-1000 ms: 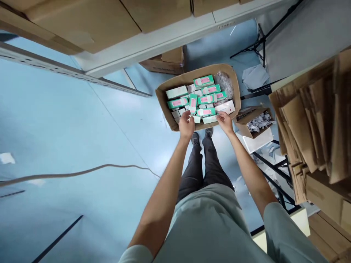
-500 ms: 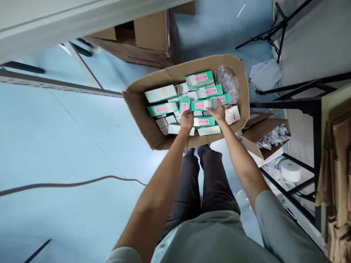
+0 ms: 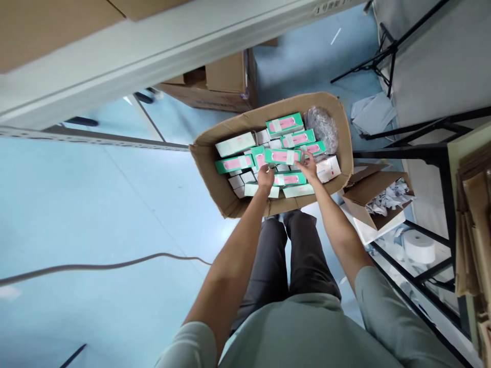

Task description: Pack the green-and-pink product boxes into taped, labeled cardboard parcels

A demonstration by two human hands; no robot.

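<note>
A large carton (image 3: 226,197) sits on the floor (image 3: 95,204), just beyond the person's feet. Small boxes (image 3: 235,144) fill it, and a wrapped bundle (image 3: 324,128) lies in its far right corner. Both hands reach into the carton: the left hand (image 3: 266,178) at the middle, the right hand (image 3: 308,168) to its right, with one box (image 3: 282,156) between them. A smaller open box (image 3: 374,197) stands right of the carton. Another carton (image 3: 218,84) lies farther off, under a shelf (image 3: 161,46). A cable (image 3: 95,266) runs across the floor at left.

Both arms stretched straight down and forward. Left hand (image 3: 265,178) and right hand (image 3: 309,169) sat close together, fingers curled, pinching inward.
</note>
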